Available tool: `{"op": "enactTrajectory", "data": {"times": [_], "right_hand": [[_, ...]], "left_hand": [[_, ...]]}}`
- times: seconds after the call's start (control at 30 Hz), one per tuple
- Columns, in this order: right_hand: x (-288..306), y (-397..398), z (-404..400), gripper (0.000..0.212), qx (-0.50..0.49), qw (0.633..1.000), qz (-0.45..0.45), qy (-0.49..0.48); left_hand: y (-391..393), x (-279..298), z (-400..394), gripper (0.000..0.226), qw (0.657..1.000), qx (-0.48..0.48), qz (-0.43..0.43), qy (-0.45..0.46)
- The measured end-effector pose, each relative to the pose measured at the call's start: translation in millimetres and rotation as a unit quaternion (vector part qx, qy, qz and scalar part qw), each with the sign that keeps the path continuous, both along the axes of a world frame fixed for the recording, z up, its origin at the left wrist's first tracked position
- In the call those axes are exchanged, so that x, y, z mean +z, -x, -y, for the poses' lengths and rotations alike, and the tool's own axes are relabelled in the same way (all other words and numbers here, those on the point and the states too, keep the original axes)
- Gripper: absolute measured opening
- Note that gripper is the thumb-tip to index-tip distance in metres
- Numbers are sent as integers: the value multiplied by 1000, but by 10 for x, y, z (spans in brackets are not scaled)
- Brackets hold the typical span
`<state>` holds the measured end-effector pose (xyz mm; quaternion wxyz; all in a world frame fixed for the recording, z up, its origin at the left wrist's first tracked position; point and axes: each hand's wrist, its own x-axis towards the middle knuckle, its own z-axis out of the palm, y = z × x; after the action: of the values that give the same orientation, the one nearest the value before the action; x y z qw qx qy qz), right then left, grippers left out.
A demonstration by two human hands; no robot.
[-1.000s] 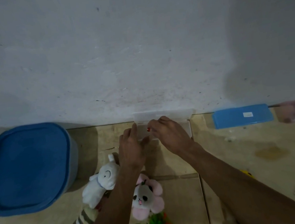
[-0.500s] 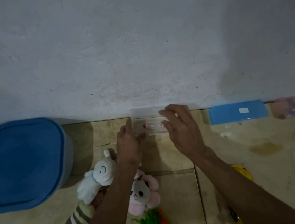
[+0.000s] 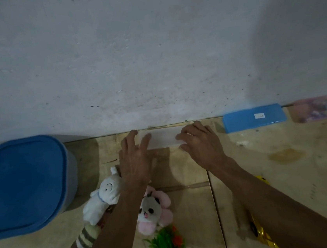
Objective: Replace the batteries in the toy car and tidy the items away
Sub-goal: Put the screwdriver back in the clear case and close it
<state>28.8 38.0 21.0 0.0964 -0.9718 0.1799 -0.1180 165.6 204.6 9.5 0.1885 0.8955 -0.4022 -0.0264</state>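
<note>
A small clear plastic box (image 3: 163, 137) lies on the floor against the wall, with its lid down. My left hand (image 3: 136, 159) rests on its left end, fingers spread over the lid. My right hand (image 3: 200, 144) presses on its right end, fingers flat. The yellow toy car (image 3: 261, 233) lies on the floor at the lower right, partly hidden by my right forearm. Whatever is inside the box does not show.
A big blue-lidded tub (image 3: 25, 184) stands at the left. A blue flat case (image 3: 254, 117) and a pinkish packet (image 3: 312, 109) lie along the wall at the right. Plush toys (image 3: 103, 198) and a small fake plant (image 3: 168, 245) sit under my arms.
The box was open with a red-tipped item showing inside; its lid is now down. Both hands have moved onto the lid's ends.
</note>
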Motion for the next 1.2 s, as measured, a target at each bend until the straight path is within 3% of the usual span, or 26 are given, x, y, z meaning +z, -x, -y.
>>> {"op": "enactTrajectory", "data": {"times": [0.1, 0.4, 0.57, 0.7, 0.93, 1.1, 1.2], "right_hand": [[-110, 47, 26, 32, -4, 1000, 10, -11], [-250, 97, -17, 17, -19, 998, 40, 33], [-323, 96, -95, 25, -47, 998, 31, 21], [-279, 34, -79, 39, -55, 998, 21, 5], [-211, 40, -125, 48, -67, 997, -21, -17], [15, 42, -180, 54, -58, 987, -119, -94], [155, 134, -330, 52, -94, 980, -61, -165]], "left_hand": [[-12, -66, 9, 32, 999, -30, 16, 27], [-32, -152, 101, 40, 997, -44, 15, 58], [-34, -162, 118, 39, 997, -56, 32, 32], [-96, -121, 191, 16, 998, -60, 23, 10], [-44, 30, 201, 23, 997, -55, -10, -58], [-37, 187, 175, 58, 987, -58, -55, -142], [12, 296, 29, 57, 987, -66, -119, -86]]}}
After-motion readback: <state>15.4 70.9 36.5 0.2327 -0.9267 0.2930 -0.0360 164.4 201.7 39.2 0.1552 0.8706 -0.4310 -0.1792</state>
